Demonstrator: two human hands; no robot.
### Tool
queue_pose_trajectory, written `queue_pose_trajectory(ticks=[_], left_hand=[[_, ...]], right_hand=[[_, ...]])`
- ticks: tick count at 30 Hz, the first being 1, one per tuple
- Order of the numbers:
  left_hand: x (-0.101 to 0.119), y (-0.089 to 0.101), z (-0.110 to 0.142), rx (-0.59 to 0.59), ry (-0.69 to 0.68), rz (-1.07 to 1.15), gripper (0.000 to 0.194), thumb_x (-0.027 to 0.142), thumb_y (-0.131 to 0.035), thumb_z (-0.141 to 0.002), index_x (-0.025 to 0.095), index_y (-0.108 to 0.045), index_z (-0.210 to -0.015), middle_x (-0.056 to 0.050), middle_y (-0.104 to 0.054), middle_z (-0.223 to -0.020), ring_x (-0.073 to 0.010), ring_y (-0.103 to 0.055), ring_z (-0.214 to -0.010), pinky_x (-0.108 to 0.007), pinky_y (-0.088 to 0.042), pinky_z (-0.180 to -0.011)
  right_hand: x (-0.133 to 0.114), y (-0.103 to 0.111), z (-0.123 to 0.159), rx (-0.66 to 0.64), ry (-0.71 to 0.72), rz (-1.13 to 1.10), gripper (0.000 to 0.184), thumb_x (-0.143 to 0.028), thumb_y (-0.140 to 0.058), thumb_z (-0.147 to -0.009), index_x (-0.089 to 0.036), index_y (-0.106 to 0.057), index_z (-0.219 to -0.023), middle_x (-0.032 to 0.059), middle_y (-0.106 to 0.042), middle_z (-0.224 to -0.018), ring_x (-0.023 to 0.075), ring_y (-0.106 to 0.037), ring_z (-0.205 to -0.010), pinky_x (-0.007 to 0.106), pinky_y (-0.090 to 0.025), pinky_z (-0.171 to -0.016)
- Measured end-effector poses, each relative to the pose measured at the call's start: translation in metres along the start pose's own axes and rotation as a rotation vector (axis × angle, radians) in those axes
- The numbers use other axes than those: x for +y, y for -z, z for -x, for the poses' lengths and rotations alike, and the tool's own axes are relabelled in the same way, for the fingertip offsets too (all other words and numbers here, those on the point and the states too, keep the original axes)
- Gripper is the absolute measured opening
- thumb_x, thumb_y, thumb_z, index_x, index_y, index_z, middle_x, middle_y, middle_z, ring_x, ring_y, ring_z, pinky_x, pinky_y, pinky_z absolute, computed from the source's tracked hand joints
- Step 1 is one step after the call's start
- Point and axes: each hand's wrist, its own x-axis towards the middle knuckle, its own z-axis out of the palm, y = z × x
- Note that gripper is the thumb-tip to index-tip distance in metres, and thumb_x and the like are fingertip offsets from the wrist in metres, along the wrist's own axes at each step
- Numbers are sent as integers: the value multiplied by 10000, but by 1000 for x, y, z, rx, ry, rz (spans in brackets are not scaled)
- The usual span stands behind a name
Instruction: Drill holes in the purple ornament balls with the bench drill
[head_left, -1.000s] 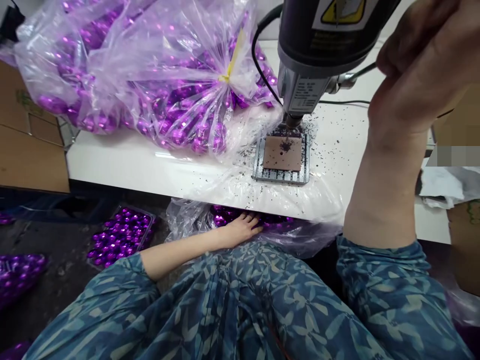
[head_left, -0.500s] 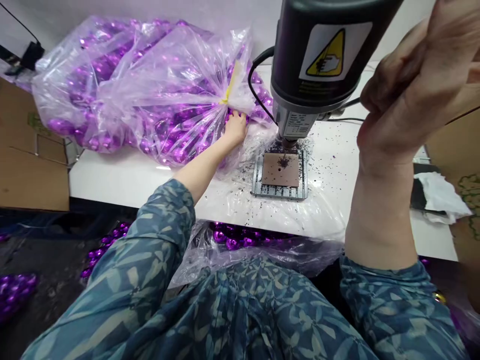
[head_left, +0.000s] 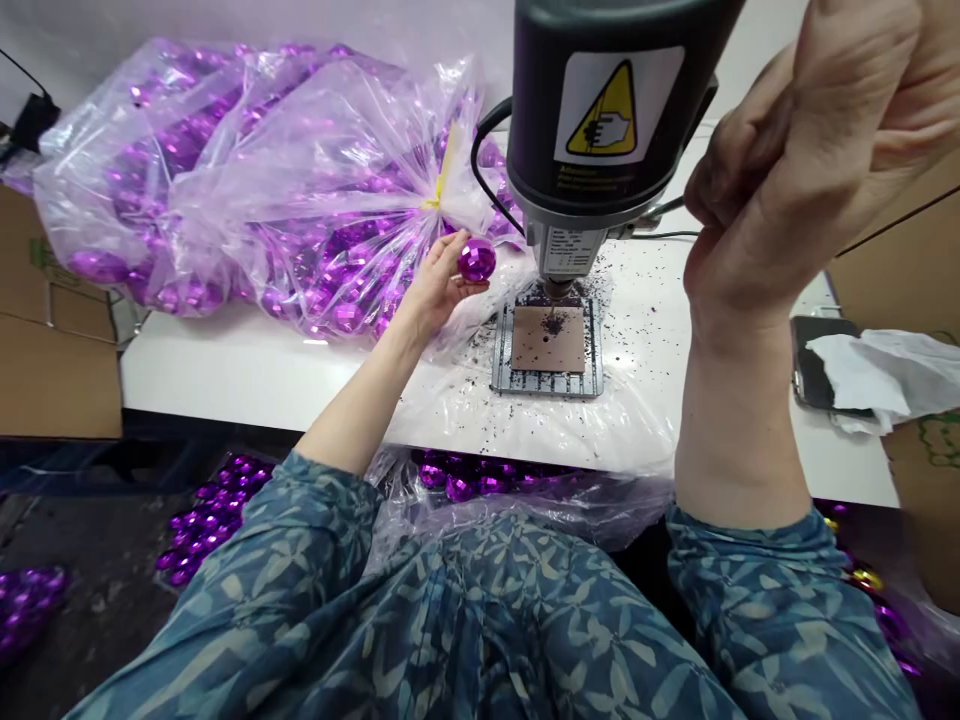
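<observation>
My left hand (head_left: 441,283) is closed on a shiny purple faceted ball (head_left: 477,260), held between thumb and fingers in front of the tied bag's neck. Right of it stands a bench drill press (head_left: 592,120) with a yellow hand-warning label. Its metal base (head_left: 547,384) carries a square brown board (head_left: 536,355) with a small dark hole and dark shavings under the chuck (head_left: 557,288). My right hand (head_left: 810,160) is raised beside the drill's motor housing, fingers curled; what lies inside them is hidden.
A big clear bag (head_left: 247,180) of purple balls, tied in yellow, fills the table's left. An open plastic bag (head_left: 517,510) with more balls hangs at my lap. A phone (head_left: 814,365) lies under white tissue (head_left: 892,370). Cardboard boxes (head_left: 60,370) flank the table.
My left hand has drawn back from the bag's neck, slightly down and left, and a purple ball now shows in its fingers. My right hand stays raised by the drill.
</observation>
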Motion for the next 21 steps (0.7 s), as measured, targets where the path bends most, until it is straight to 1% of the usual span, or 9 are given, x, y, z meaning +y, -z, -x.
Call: queue_pose_trajectory(ticks=[2,4,6,7,9,11,14,17,21], left_hand=[[6,-4,34,-72,50,119,349,485,-823,-901,267,-698,-1144,-89,-775,-1186,-237,-762,-1109,-379,-678,-945],[6,-11,62,-157,98,173,383,477,-839,-896,238,-700,-1162,-108,-768,-1240,-245,-756,-1174,-406,-664,-1013],[-1,-20,79,-214,117,157,425,478,-844,-892,222,-698,-1199,-114,-768,-1259,-247,-752,-1199,-431,-648,-1055],[-8,-24,84,-218,102,124,453,483,-851,-885,222,-692,-1219,-109,-775,-1249,-242,-754,-1191,-435,-642,-1061],[-22,-30,88,-195,28,21,517,492,-881,-854,231,-675,-1249,-92,-791,-1203,-224,-760,-1149,-426,-632,-1050],[-36,-35,85,-164,-72,-107,575,509,-908,-820,237,-661,-1262,-86,-795,-1190,-220,-758,-1129,-408,-622,-1019],[-49,-41,77,-151,-184,-264,603,556,-897,-818,233,-651,-1264,-115,-771,-1272,-255,-743,-1183,-417,-608,-999],[-57,-46,71,-177,-239,-316,610,593,-875,-831,227,-640,-1258,-134,-753,-1306,-276,-730,-1228,-453,-589,-1060],[-68,-51,65,-209,-268,-326,616,597,-851,-855,234,-620,-1296,-138,-740,-1337,-285,-711,-1276,-482,-567,-1127]], right_hand=[[0,0,-1,7,3,5,513,-573,-678,-772,-154,-415,-639,-88,-294,-444,-34,-385,-386,168,-193,-429],[-2,-2,-1,29,-12,12,577,-643,-680,-703,-161,-376,-615,-85,-292,-431,-28,-361,-373,178,-183,-421],[-5,-5,-1,37,-49,23,633,-692,-675,-635,-175,-312,-597,-82,-291,-418,-24,-340,-363,186,-167,-418],[-5,-6,-1,39,-68,24,652,-706,-669,-612,-180,-284,-593,-81,-290,-412,-24,-328,-358,186,-162,-418],[-5,-7,-1,31,-91,16,660,-716,-660,-587,-183,-272,-589,-83,-295,-405,-23,-323,-351,181,-166,-418],[-3,-7,-1,31,-83,-21,634,-726,-644,-564,-177,-329,-589,-88,-300,-394,-16,-327,-342,180,-166,-409],[-2,-5,-1,33,-69,-58,591,-707,-644,-569,-171,-393,-569,-86,-323,-377,-7,-317,-330,195,-163,-403],[-4,-5,0,13,-80,-51,565,-649,-682,-611,-173,-384,-543,-78,-369,-389,-11,-320,-343,195,-192,-423],[-7,-5,0,14,-67,-48,592,-657,-672,-609,-167,-345,-550,-93,-348,-382,-19,-334,-344,176,-182,-416]])
